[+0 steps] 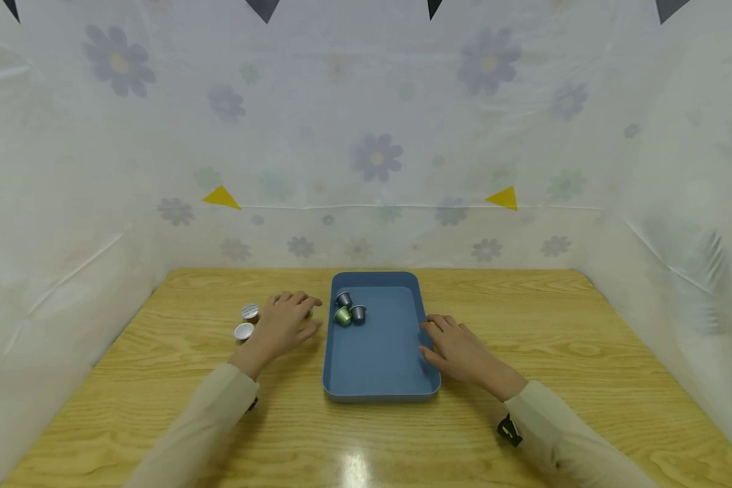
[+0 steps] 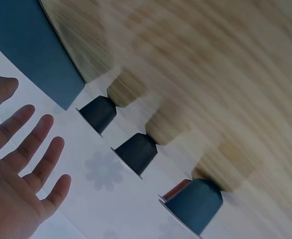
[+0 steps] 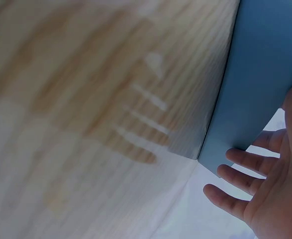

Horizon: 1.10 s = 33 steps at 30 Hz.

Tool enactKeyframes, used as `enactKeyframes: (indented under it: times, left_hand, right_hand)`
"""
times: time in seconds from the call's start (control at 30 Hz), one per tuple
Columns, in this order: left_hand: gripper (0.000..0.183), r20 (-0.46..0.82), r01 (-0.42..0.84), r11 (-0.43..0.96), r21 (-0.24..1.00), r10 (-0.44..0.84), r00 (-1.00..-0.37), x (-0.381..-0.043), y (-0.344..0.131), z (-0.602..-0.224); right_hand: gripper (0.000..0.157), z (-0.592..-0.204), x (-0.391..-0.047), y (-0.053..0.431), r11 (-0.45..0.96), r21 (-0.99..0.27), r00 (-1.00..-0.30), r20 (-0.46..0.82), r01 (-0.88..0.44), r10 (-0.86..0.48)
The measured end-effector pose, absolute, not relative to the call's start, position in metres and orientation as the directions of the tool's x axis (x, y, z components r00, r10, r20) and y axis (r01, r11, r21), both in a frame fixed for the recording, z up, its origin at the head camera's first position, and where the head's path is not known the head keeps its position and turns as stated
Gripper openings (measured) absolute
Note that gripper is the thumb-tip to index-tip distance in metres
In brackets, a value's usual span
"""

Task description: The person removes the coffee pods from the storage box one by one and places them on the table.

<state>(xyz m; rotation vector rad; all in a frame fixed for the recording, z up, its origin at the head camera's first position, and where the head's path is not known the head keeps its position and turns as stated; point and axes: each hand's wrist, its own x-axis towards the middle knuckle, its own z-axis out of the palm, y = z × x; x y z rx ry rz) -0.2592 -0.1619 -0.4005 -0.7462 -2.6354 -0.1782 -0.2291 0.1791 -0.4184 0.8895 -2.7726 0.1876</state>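
A blue tray (image 1: 384, 362) lies on the table with three coffee capsules in its far left corner: a green capsule (image 1: 343, 316), a dark capsule (image 1: 358, 315) and another dark capsule (image 1: 344, 299). My left hand (image 1: 283, 325) hovers left of the tray, fingers spread, holding nothing. Beside it on the table are a white-lidded capsule (image 1: 244, 331) and a silver-lidded capsule (image 1: 250, 312). The left wrist view shows several capsules in a row, including a teal capsule (image 2: 194, 204) and a dark capsule (image 2: 137, 153). My right hand (image 1: 460, 352) rests its relaxed fingers at the tray's right rim.
The wooden table (image 1: 524, 305) extends on both sides of the tray. A white flowered sheet (image 1: 317, 135) hangs behind it and at both sides. Yellow triangles, such as the left triangle (image 1: 222, 197), mark the back sheet.
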Motion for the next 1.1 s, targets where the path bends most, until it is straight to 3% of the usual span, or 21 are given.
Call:
enactKeyframes:
  times: [0.4,1.1]
  left_hand:
    - [0.036,0.358,0.531,0.845,0.057,0.479,-0.801,-0.27,-0.143,-0.4]
    - [0.039,0.297,0.519,0.854,-0.033,0.504,-0.811,-0.281,-0.117,-0.399]
  right_hand:
    - [0.043,-0.417,-0.228,0.179,0.81,-0.051,-0.794,0.246,-0.584,-0.556]
    - [0.042,-0.418,-0.228,0.179,0.81,-0.055,-0.794,0.248,-0.584,-0.555]
